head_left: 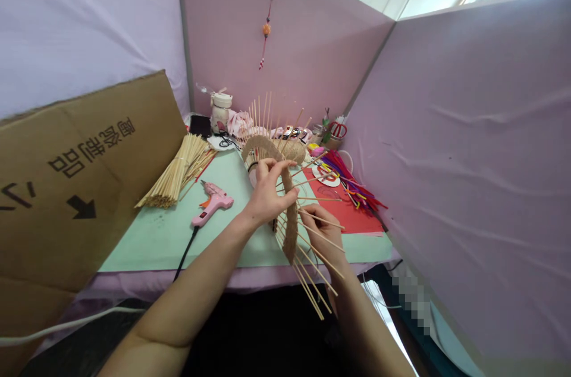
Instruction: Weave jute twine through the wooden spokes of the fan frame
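While the left hand [266, 194] holds the curved brown band [291, 234], its thumb and forefinger are parted and both touch the band's outer face. Thin wooden sticks [317, 270] fan out from the band, which stands on edge over the front part of the pale green tabletop [143, 249], some sticks reaching past the near edge. The right hand [323, 233] is just beside the band, among the sticks on its right side; its fingers are curled nearly together, but whether they grip a stick cannot be told. To the left, a pink glue gun [217, 201] lies near a bundle of sticks [173, 179], with a cardboard box [111, 139] farther left. Behind the band sits a ball of twine [293, 151]. On the right, coloured fuzzy stems [344, 175] lie partly over a red sheet [362, 223].
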Action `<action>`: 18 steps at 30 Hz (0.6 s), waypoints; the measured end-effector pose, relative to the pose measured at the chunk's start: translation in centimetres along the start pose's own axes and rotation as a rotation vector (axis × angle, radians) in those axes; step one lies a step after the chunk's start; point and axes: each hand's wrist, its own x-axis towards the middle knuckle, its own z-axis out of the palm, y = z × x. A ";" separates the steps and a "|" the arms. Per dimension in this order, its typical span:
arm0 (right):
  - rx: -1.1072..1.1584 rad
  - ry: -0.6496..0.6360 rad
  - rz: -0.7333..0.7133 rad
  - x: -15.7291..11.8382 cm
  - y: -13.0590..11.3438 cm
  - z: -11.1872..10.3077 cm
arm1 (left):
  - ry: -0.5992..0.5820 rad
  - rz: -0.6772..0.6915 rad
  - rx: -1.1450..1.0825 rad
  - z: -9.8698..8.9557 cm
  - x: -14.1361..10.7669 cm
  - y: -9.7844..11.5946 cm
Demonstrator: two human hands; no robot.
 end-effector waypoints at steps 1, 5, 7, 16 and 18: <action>-0.015 -0.051 -0.003 -0.1 -0.4 -0.9 | -0.003 -0.003 -0.003 0.0 0.0 0.0; -0.004 -0.178 0.002 -0.8 -2.6 -4.9 | -0.009 0.002 -0.002 0.1 0.0 0.0; 0.019 -0.171 0.022 -1.3 -3.8 -6.5 | -0.007 0.007 0.000 0.2 0.0 -0.1; -0.199 0.008 -0.153 -3.6 -9.3 -7.2 | -0.015 0.018 0.027 0.3 0.2 -0.1; -0.310 -0.129 -0.292 -3.7 -9.8 -7.5 | -0.016 0.019 0.031 0.3 0.2 -0.2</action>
